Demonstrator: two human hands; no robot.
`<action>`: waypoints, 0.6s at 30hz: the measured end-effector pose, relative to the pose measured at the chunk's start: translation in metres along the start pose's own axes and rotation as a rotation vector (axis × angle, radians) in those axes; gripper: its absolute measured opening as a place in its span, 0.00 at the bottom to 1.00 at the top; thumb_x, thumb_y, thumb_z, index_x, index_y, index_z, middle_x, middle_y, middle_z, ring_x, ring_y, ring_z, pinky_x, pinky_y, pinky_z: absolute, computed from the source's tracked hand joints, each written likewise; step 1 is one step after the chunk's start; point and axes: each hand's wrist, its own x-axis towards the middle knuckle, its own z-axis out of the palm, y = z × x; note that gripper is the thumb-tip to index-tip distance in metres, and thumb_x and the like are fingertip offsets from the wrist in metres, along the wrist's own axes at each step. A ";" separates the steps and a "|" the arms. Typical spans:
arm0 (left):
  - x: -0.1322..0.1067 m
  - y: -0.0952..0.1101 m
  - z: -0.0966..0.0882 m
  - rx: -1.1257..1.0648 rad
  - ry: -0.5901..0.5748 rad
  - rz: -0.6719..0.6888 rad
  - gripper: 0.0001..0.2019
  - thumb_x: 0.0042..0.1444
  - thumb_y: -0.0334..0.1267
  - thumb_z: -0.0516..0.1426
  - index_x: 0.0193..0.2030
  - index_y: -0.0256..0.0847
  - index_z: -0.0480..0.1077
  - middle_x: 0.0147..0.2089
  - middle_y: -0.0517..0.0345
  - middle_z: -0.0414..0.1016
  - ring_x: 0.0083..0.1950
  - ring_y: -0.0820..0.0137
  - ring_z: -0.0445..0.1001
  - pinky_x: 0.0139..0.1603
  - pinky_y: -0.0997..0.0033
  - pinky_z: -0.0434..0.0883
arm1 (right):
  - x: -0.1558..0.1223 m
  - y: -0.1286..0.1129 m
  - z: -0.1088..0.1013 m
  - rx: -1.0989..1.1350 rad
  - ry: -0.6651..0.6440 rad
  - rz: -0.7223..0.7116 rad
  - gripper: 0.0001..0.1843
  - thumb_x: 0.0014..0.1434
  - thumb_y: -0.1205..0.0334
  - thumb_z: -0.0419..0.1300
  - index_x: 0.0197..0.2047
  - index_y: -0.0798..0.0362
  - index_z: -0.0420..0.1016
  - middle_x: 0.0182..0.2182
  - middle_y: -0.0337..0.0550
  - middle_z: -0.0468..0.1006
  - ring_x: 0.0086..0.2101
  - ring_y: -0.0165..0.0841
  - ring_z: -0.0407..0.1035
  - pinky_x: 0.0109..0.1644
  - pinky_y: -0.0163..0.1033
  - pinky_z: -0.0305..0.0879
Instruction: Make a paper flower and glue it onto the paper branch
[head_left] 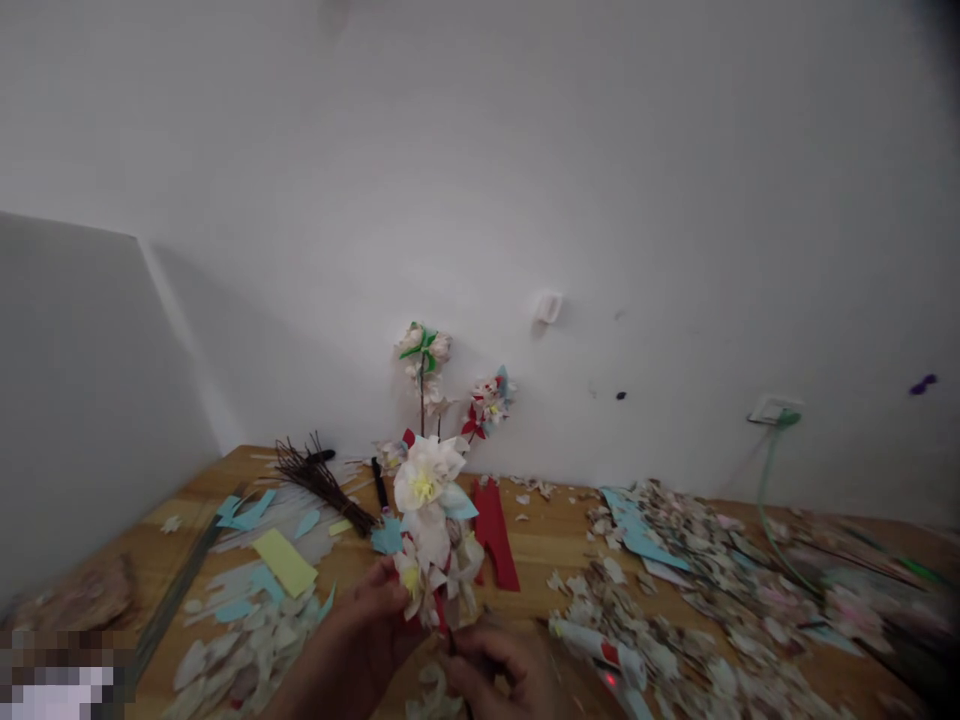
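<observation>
Two hands on one paper flower cluster, low centre above the wooden table. Left hand closed round the cluster's base from the left; right hand pinched shut on the thin stem just below it. Cluster stands upright, white bloom with a yellow centre on top (blue and red bits tucked in). Behind the cluster: more paper flowers against the wall. Left of it: twig bundle, yellow paper slip, blue scraps. Right of it: red paper strip, glue gun near the right hand, then a wide spread of paper scraps. Risk, my read: squeeze too hard and petals crush; glue gun sits close, wrist could knock it
</observation>
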 end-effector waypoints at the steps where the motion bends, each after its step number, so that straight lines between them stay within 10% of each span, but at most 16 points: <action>1: 0.000 -0.001 -0.002 -0.001 -0.021 -0.007 0.14 0.50 0.29 0.54 0.44 0.38 0.74 0.46 0.51 0.78 0.49 0.65 0.73 0.50 0.67 0.67 | 0.000 -0.001 0.000 -0.006 0.000 -0.002 0.05 0.48 0.64 0.61 0.27 0.51 0.81 0.19 0.39 0.77 0.21 0.30 0.69 0.25 0.30 0.62; 18: -0.002 0.003 0.010 -0.017 -0.021 -0.086 0.08 0.45 0.30 0.58 0.34 0.41 0.76 0.38 0.59 0.80 0.41 0.70 0.74 0.48 0.71 0.67 | 0.000 -0.010 -0.005 0.002 -0.075 0.100 0.07 0.50 0.61 0.60 0.26 0.50 0.80 0.20 0.38 0.75 0.22 0.31 0.66 0.26 0.31 0.58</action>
